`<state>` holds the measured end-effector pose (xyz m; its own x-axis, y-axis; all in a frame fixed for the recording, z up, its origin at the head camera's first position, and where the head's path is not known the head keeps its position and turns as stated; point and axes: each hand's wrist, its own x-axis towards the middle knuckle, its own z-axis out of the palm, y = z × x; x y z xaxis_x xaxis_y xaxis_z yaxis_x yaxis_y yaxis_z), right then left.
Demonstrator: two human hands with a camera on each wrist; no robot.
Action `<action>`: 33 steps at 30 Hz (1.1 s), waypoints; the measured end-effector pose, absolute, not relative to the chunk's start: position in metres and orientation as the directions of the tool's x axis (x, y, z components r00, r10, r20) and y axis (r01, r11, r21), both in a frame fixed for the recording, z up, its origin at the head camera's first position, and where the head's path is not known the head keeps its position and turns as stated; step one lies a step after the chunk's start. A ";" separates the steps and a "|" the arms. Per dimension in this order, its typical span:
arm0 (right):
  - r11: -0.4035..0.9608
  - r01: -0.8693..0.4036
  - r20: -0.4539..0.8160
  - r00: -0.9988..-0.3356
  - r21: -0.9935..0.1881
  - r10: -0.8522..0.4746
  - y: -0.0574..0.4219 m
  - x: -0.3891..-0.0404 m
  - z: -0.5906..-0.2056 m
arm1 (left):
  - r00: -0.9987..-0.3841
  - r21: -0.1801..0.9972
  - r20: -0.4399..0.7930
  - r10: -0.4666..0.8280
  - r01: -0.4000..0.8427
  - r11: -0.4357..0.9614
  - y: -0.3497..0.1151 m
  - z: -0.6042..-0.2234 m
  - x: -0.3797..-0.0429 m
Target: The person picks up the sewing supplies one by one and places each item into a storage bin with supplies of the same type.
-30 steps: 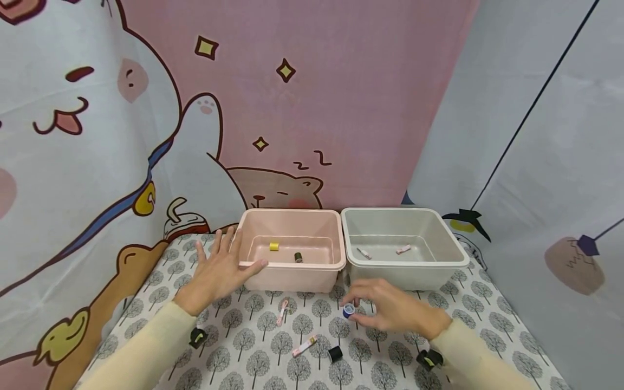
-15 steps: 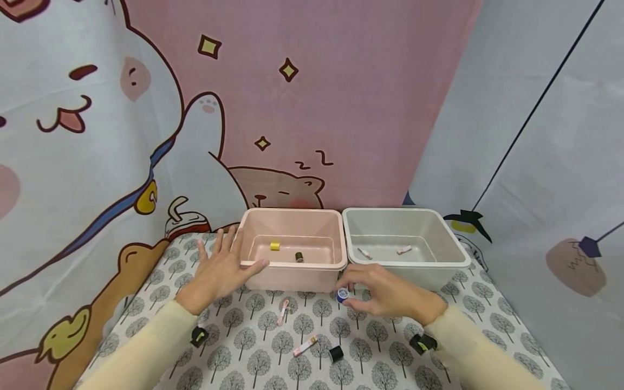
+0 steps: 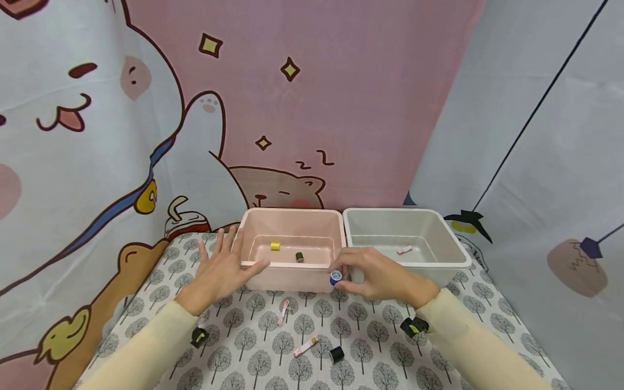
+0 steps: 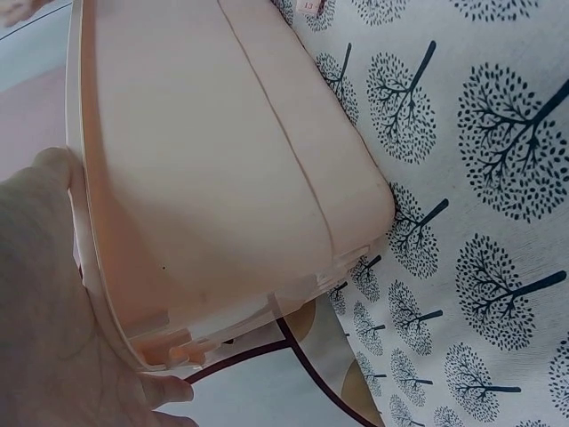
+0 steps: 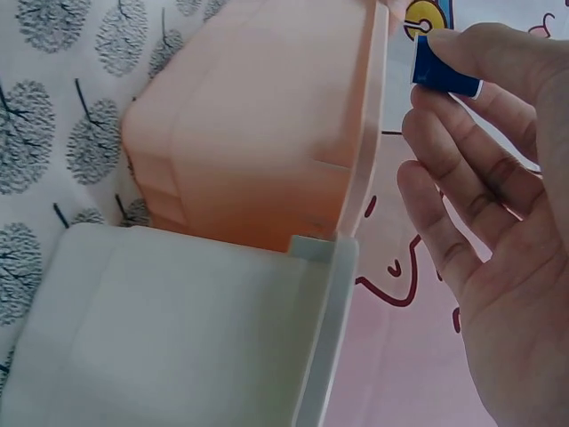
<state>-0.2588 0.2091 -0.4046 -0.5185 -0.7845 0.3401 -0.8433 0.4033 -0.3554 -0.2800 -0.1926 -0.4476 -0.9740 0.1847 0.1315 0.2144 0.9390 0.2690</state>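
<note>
My right hand (image 3: 382,275) pinches a small blue spool of thread (image 3: 336,278) between thumb and fingers, in front of the pink bin's right front corner. In the right wrist view the blue spool (image 5: 442,73) sits by the thumb tip, with the other fingers loosely bent. Fingers spread, my left hand (image 3: 218,277) rests at the pink bin's (image 3: 287,278) left rim; the left wrist view shows the thumb on one side of that rim. Inside the pink bin lie a yellow spool (image 3: 275,246) and a dark green spool (image 3: 299,257).
Beside the pink bin stands a pale grey bin (image 3: 414,265) holding a small pink-white piece (image 3: 404,250). Nearer on the tree-print cloth (image 3: 263,352) lie a black spool (image 3: 337,355), a pink-white strip (image 3: 305,346) and a thinner pink strip (image 3: 283,313).
My right hand has risen and shifted left with the blue spool, from over the cloth to the pink bin's front corner. It now covers one small piece in the grey bin. The left hand stays put.
</note>
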 end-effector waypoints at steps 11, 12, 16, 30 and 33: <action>0.371 -0.846 0.400 -0.514 -0.384 -0.759 0.195 -0.282 -0.386 | -0.972 0.260 0.138 0.191 0.221 0.940 -0.194 -0.444 -0.280; 0.373 -0.847 0.405 -0.514 -0.379 -0.756 0.193 -0.286 -0.385 | -0.972 0.261 0.137 0.190 0.220 0.940 -0.194 -0.445 -0.280; 0.415 -0.834 0.397 -0.542 -0.363 -0.741 0.189 -0.297 -0.380 | -0.973 0.265 0.134 0.188 0.217 0.940 -0.194 -0.446 -0.279; 0.498 -0.771 0.307 -0.622 -0.397 -0.720 0.169 -0.326 -0.372 | -0.974 0.277 0.132 0.183 0.213 0.937 -0.194 -0.448 -0.277; 0.509 -0.751 0.289 -0.643 -0.421 -0.709 0.166 -0.333 -0.371 | -0.973 0.277 0.137 0.187 0.219 0.936 -0.193 -0.447 -0.277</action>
<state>-0.3330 0.1656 -0.3708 -0.6431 -0.7094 0.2885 -0.7506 0.5093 -0.4209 -0.2772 -0.1930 -0.4472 -0.9727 0.1872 0.1368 0.2190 0.9356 0.2768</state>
